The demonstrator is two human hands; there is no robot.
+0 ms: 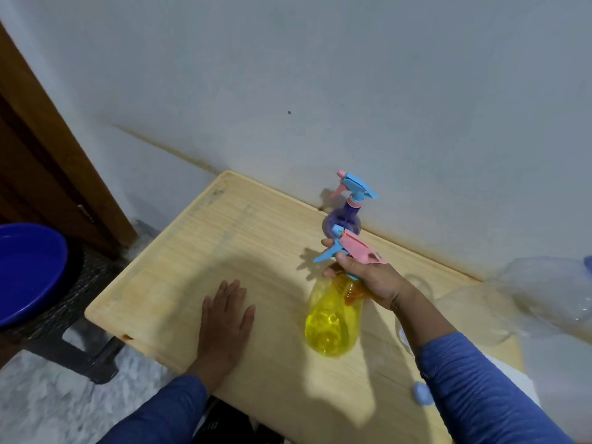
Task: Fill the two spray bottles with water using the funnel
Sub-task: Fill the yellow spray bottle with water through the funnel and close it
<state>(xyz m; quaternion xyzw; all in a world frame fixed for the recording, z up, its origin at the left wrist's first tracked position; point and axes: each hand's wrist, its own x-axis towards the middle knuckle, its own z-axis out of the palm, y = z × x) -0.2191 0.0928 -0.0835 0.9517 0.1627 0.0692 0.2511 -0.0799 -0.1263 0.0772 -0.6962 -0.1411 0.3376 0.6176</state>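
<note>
R hand (368, 277) is gripping the pink spray head (355, 248) of the yellow spray bottle (333, 318), fingers curled round the neck just under the blue trigger (326, 254). Bottle is standing approx upright on the wooden table (198, 251), near centre, slightly to 3 o'clock; can't tell if the base is fully touching the top. L hand (224, 318) is lying flat, palm down, fingers straight & spread, w/ nothing in it, at 9 o'clock from the yellow bottle, apart from it. Purple spray bottle (344, 219) w/ blue head is standing at 12 o'clock from the yellow one, just beside the wall (320, 75), at the table's far edge. Clear plastic items (474, 302), blurred, are sitting at 3 o'clock, behind the R forearm; can't tell what they are. Blue basin (28, 270) is sitting off the table at 9 o'clock, on a dark stool (80, 315). Both sleeves are blue.
</note>
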